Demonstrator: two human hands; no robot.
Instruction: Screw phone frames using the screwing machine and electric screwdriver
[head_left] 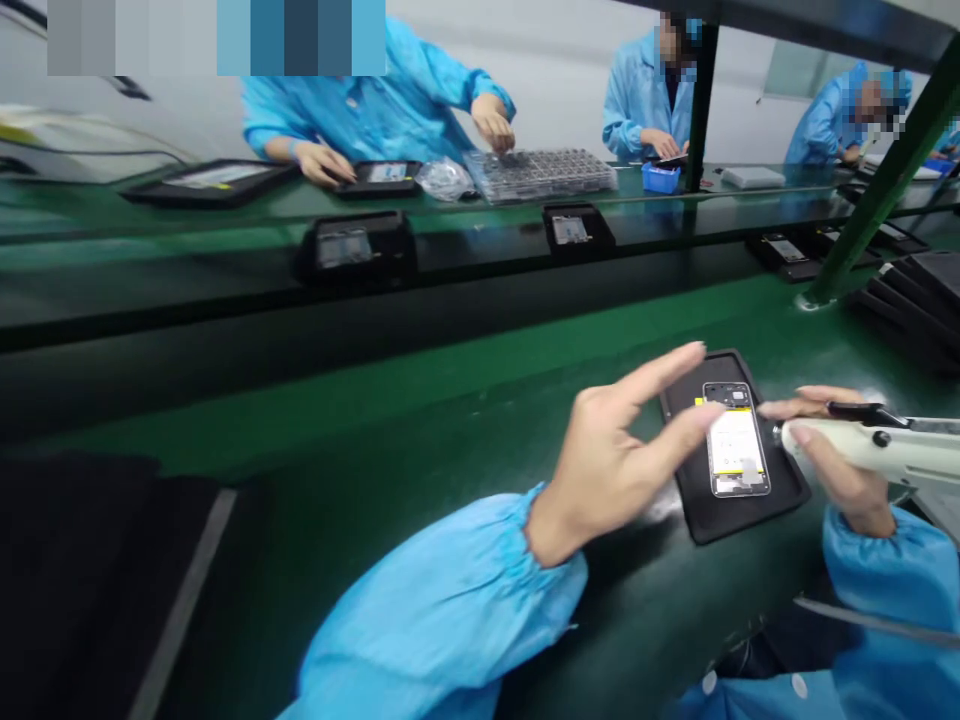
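An opened smartphone (739,445) with a white battery and yellow strips lies in a black tray (724,525) on the green bench. My left hand (611,450) is over the tray's left side, thumb and forefinger spread apart, with nothing visible between them. The thumb tip overlaps the phone's upper left edge in view; I cannot tell whether it touches. To the right of the phone, my right hand (840,465) grips a cream electric screwdriver (885,447) with a black lever. Its front end points left toward the phone.
Stacked black trays (911,310) stand at the right, and dark sheets or trays (75,580) at the lower left. Beyond, a dark conveyor (480,235) carries trays with phone parts. A green post (885,180) rises at the right. Several co-workers in blue sit opposite, one beside a clear parts tray (544,175).
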